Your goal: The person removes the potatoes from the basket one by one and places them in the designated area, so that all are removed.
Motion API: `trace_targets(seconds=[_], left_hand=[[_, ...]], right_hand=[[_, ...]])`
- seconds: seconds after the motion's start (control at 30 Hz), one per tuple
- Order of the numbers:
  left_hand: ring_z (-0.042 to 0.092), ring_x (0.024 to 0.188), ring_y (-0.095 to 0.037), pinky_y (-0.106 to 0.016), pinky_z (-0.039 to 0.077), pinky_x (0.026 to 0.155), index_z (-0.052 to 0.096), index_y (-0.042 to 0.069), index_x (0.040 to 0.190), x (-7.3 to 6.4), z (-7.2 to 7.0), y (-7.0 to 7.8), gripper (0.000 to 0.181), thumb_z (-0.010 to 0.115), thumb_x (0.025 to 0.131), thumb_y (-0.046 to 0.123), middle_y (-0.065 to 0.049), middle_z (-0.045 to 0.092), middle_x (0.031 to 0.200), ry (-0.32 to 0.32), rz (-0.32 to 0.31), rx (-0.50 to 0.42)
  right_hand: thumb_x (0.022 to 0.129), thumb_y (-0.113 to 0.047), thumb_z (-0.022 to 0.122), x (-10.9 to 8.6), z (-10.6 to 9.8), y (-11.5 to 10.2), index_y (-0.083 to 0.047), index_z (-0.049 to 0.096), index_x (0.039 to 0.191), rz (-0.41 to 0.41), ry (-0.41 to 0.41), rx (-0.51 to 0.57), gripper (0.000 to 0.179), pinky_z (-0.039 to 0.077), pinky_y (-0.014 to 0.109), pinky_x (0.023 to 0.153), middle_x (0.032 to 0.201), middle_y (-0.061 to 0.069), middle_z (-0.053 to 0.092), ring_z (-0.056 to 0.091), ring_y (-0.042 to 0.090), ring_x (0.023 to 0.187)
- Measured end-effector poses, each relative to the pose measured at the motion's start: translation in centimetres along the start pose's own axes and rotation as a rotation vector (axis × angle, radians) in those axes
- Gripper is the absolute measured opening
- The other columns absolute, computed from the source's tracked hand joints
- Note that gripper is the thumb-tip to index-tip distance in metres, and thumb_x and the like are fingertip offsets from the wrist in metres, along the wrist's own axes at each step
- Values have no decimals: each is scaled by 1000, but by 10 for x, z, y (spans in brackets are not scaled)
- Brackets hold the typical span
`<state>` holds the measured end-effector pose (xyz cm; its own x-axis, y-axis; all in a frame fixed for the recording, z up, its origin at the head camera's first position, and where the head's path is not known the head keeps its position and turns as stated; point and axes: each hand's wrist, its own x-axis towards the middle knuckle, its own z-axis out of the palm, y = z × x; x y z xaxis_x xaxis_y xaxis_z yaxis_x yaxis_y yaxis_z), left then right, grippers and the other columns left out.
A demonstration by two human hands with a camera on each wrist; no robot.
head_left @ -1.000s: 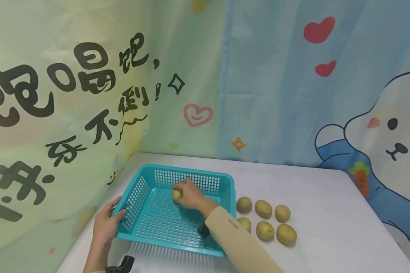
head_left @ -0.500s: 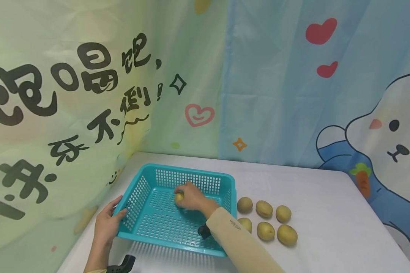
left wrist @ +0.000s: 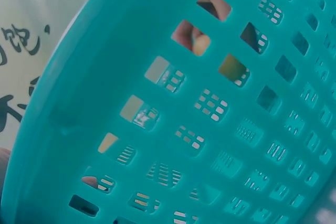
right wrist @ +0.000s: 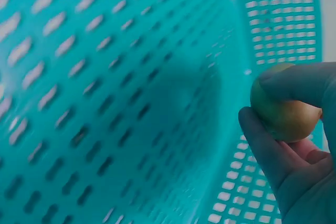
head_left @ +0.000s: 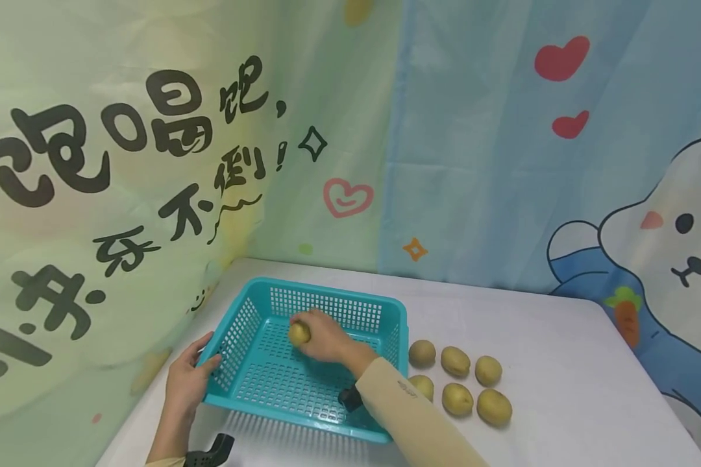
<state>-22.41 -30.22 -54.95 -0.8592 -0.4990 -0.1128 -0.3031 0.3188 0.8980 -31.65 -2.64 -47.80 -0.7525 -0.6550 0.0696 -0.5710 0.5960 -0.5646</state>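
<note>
My right hand (head_left: 325,336) grips a potato (head_left: 299,333) inside the teal plastic basket (head_left: 251,413), near its back left part. In the right wrist view, thumb and fingers curl round that potato (right wrist: 289,109), close to the perforated wall. My left hand (head_left: 188,376) holds the basket's left rim, thumb on the inner side and the other fingers outside. Through the holes of the basket wall (left wrist: 63,124), the left wrist view shows bits of the right hand and the potato. The basket appears tilted, its front edge above the table.
Several potatoes (head_left: 457,399) lie in two rows on the white table (head_left: 572,376), right of the basket. Printed curtains (head_left: 461,162) hang behind and to the left. My right sleeve (head_left: 411,415) crosses the basket's front right corner.
The right hand has turned slightly and shifted the potato a little to the left, showing more of it. The left hand keeps its hold on the rim. The head view has shifted slightly.
</note>
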Motion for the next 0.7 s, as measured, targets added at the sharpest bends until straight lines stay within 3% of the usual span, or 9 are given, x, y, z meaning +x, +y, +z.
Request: trace_targets(seconds=[0.2, 0.47, 0.57, 0.7], left_hand=[[65, 92, -25, -29, 51, 59, 47, 28, 146, 0, 4, -1, 54, 64, 95, 21, -17, 61, 127, 23, -11, 18], [63, 97, -29, -27, 48, 51, 45, 21, 148, -29, -9, 40, 55, 62, 95, 20, -23, 57, 131, -20, -14, 17], [62, 98, -31, -29, 50, 55, 44, 18, 148, -35, -10, 49, 56, 62, 95, 19, -25, 56, 132, -28, -17, 18], [62, 101, -34, -28, 48, 56, 44, 19, 148, -29, -10, 40, 57, 63, 95, 21, -26, 54, 133, -24, -9, 34]], right_hand=[[86, -11, 71, -5, -14, -11, -10, 55, 130, 18, 69, 139, 47, 49, 26, 77, 121, 5, 57, 55, 15, 98], [89, -15, 67, -17, -39, -26, -11, 53, 133, 37, 121, 244, 47, 50, 26, 71, 123, 4, 59, 57, 14, 93], [88, -14, 69, -24, -49, -31, -11, 53, 132, 30, 131, 262, 47, 50, 27, 72, 122, 4, 58, 58, 15, 95], [87, -13, 71, -36, -58, -34, -13, 53, 130, 18, 146, 230, 47, 50, 26, 75, 124, 3, 56, 57, 15, 100]])
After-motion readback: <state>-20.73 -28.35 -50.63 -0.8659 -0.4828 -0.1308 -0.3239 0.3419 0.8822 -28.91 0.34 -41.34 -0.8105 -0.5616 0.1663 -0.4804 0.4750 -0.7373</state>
